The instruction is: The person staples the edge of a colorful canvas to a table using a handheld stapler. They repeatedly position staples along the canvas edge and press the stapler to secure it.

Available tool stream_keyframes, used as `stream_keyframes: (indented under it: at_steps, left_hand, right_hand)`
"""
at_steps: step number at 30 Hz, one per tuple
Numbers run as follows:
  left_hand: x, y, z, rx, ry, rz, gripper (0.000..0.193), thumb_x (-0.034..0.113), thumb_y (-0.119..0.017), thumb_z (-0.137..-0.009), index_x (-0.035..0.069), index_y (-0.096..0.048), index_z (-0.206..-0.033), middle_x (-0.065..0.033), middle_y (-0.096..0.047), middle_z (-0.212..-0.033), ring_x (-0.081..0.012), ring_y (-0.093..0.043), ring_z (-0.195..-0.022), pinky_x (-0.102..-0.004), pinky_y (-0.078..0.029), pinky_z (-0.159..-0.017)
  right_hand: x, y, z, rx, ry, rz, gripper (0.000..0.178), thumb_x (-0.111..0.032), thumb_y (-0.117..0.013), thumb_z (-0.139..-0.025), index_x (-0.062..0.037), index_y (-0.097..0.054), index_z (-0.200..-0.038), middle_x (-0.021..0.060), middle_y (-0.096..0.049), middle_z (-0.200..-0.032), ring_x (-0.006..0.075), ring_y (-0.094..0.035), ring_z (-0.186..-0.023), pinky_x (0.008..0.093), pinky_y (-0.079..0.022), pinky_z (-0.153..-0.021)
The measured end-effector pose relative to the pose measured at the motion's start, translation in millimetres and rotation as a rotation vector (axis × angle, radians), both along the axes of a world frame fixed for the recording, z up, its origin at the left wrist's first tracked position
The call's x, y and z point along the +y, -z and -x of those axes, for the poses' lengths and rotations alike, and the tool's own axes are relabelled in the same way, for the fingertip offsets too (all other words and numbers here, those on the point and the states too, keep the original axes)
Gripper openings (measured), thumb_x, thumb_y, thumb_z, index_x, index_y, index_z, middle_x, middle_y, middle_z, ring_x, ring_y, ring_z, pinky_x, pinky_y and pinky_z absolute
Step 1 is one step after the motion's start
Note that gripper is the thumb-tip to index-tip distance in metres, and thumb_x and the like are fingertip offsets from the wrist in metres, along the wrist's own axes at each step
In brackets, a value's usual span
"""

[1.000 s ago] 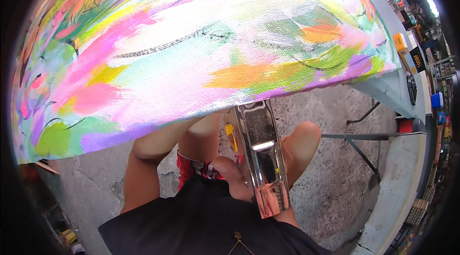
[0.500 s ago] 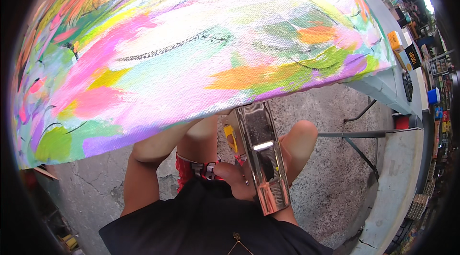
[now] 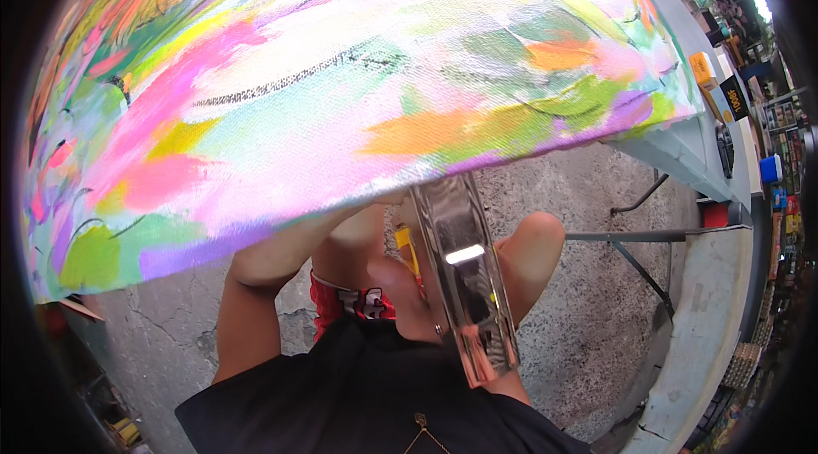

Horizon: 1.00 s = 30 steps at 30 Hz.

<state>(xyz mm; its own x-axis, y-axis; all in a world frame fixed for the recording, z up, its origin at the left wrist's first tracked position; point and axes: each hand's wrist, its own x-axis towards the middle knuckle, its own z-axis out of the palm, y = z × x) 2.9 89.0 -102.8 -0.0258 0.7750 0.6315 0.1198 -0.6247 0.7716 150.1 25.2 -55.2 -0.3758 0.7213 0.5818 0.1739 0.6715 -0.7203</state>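
A large canvas (image 3: 281, 147), painted in loose pink, green, orange and purple strokes, fills the upper part of the view. My left forearm (image 3: 294, 241) reaches up under its lower edge, and the canvas hides the fingers of that hand. Below the edge, my right hand (image 3: 405, 305) is closed round a long chrome staple gun (image 3: 460, 215). The staple gun's upper end meets the canvas edge or lies just behind it; I cannot tell which. Beside its body a narrow yellow part (image 3: 405, 241) shows. Most of the right fingers are hidden behind the metal.
My bent right knee (image 3: 541, 237) is beside the staple gun, above a grey concrete floor (image 3: 588, 318). To the right stand a pale curved table edge (image 3: 694, 326) and dark metal legs (image 3: 639, 271). Small boxes (image 3: 703, 70) lie on the far right surface.
The staple gun has turned slightly and its upper end has shifted left. My right hand has moved a little with it. The canvas has slid slightly left.
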Motion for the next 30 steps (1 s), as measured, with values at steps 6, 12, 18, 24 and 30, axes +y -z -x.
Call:
stream_keyframes:
  at_steps: [6, 12, 18, 24, 30]
  left_hand:
    - [1.9, 7.3, 0.8, 0.0, 0.027, -0.14, 0.027, 0.007, -0.067, -0.088, 0.001, -0.06, -0.113, -0.0041, -0.062, -0.095, -0.012, -0.056, -0.081, -0.0254, -0.047, -0.071]
    - [-0.9, -22.2, -12.7, 0.105, -0.35, -0.373, 0.017, 0.008, -0.065, -0.089, 0.001, -0.057, -0.104, 0.0005, -0.056, -0.083, -0.0065, -0.046, -0.066, -0.0213, -0.036, -0.059]
    - [-46.1, -34.6, -26.5, 0.076, -0.392, 0.087, 0.022, 0.009, -0.066, -0.084, 0.002, -0.057, -0.104, 0.0024, -0.052, -0.086, -0.0079, -0.043, -0.073, -0.0249, -0.034, -0.063]
    - [-52.5, -55.5, -52.5, -0.096, -0.405, 0.251, 0.032, 0.008, -0.057, -0.077, 0.001, -0.054, -0.108, -0.0085, -0.05, -0.091, -0.0195, -0.047, -0.083, -0.0329, -0.038, -0.076]
    - [-43.4, -50.7, -66.6, -0.305, -0.4, 0.191, 0.044, 0.002, -0.055, -0.064, 0.002, -0.058, -0.108, 0.0024, -0.041, -0.084, -0.0095, -0.036, -0.077, -0.024, -0.029, -0.07]
  right_hand:
    - [-3.2, 3.8, -7.7, 0.108, -0.013, 0.005, 0.04, -0.013, -0.082, -0.07, 0.0034, -0.06, -0.101, 0.0153, -0.063, -0.086, 0.0291, -0.067, -0.074, 0.0351, -0.053, -0.064]
    - [-18.3, 32.7, -46.0, 0.009, 0.073, 0.054, 0.037, -0.011, -0.08, -0.073, 0.0025, -0.06, -0.102, 0.0158, -0.064, -0.087, 0.0301, -0.067, -0.076, 0.0356, -0.053, -0.069]
    - [-19.6, 150.6, -84.3, -0.037, 0.143, 0.551, 0.025, -0.016, -0.075, -0.082, 0.0015, -0.061, -0.094, 0.0118, -0.062, -0.074, 0.0206, -0.059, -0.065, 0.0345, -0.047, -0.06]
    - [-30.4, 190.9, -89.0, -0.004, 0.146, 0.708, 0.025, -0.021, -0.074, -0.085, 0.0008, -0.062, -0.087, 0.0081, -0.059, -0.069, 0.0143, -0.053, -0.063, 0.032, -0.044, -0.059]
    - [-31.2, 186.1, -87.9, 0.038, 0.083, 0.711, 0.027, -0.024, -0.074, -0.086, 0.0004, -0.063, -0.088, 0.0054, -0.056, -0.067, 0.0111, -0.049, -0.061, 0.031, -0.043, -0.058]
